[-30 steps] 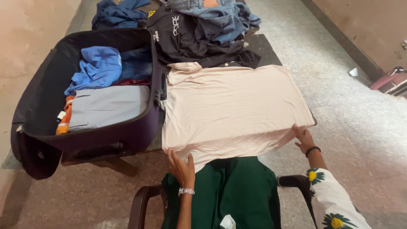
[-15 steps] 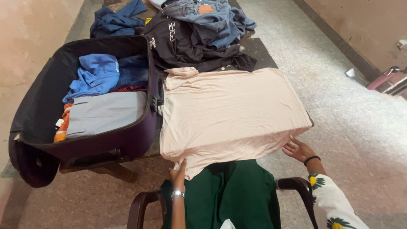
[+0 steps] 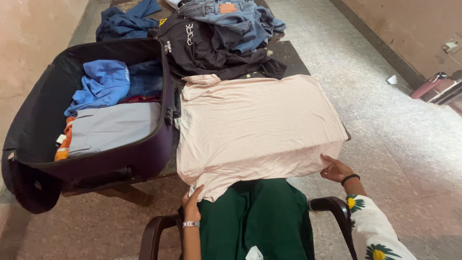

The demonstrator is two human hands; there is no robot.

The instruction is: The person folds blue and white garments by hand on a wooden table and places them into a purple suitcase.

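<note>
Right then, I saw both hands pinching the pink shirt's (image 3: 255,130) near hem, left hand (image 3: 191,206) and right hand (image 3: 337,169) at its corners; its long axis ran straight away from them.

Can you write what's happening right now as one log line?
left hand: holds pink shirt hem | right hand: holds shirt corner | shirt: flat on table | suitcase: open, beside shirt
</note>
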